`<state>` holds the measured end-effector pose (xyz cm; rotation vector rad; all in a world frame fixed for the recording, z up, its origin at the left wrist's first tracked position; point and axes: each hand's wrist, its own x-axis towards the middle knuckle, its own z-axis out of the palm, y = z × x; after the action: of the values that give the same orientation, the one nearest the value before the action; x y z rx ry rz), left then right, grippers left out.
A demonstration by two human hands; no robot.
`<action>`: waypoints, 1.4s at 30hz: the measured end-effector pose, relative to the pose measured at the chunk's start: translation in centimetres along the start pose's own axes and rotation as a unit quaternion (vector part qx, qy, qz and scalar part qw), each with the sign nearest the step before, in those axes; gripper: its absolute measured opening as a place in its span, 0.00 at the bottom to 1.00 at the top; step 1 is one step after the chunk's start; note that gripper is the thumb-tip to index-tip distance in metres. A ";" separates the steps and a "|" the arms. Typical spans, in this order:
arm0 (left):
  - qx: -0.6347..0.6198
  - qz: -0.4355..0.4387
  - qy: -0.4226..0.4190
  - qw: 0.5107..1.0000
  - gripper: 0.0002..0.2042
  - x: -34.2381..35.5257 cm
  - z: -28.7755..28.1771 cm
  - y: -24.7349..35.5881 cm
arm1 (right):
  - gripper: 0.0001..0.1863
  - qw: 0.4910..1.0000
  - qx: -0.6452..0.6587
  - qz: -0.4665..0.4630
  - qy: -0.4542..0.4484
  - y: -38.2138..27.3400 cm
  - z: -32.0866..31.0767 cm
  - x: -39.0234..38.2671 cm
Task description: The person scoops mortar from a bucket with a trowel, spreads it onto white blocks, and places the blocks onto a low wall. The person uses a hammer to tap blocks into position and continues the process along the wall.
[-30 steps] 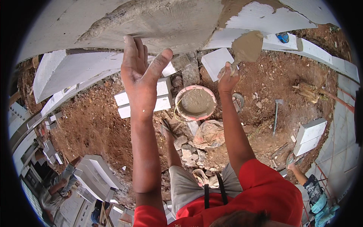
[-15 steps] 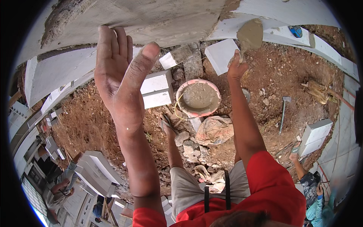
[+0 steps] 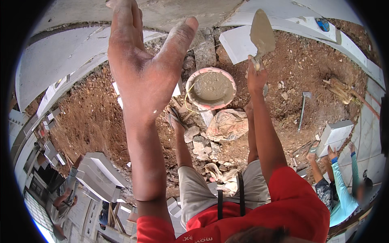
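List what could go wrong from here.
1. The mortar-coated trowel in the right hand might drip.
2. The sandalled left foot stands beside loose rubble and near the tub, so a careless step could cause a stumble.
3. The left hand is gloveless too; wet mortar might irritate skin.

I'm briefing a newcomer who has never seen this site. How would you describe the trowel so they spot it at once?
Find the pink-rimmed tub of grey mortar near the picture's middle. Above and right of it, the wearer's right hand grips the trowel, tip upward. Its pointed, mortar-smeared blade sets it apart from the white block on its left.
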<state>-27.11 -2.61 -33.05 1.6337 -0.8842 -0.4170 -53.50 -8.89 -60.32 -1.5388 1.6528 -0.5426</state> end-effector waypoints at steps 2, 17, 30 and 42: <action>0.089 0.089 0.121 0.984 0.35 -0.4 2.4 -1.2 | 0.22 0.995 -0.087 0.034 -0.035 4.6 -2.1 -4.9; 0.240 0.237 -0.020 0.941 0.36 -0.6 -2.0 -8.7 | 0.37 0.833 -0.390 0.169 -0.354 17.3 7.0 -10.2; 0.223 0.182 -0.089 0.954 0.38 -1.1 -2.4 -7.3 | 0.22 0.973 -0.187 0.088 -0.104 19.8 1.3 -19.0; 0.284 0.100 -0.035 0.953 0.41 -1.4 -0.8 -5.6 | 0.14 0.972 0.117 -0.130 -0.158 3.2 -1.6 -2.6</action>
<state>-25.65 -0.84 -38.35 2.0295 -1.2938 -0.0734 -56.93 -6.16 -61.12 -1.5797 1.1146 -0.5718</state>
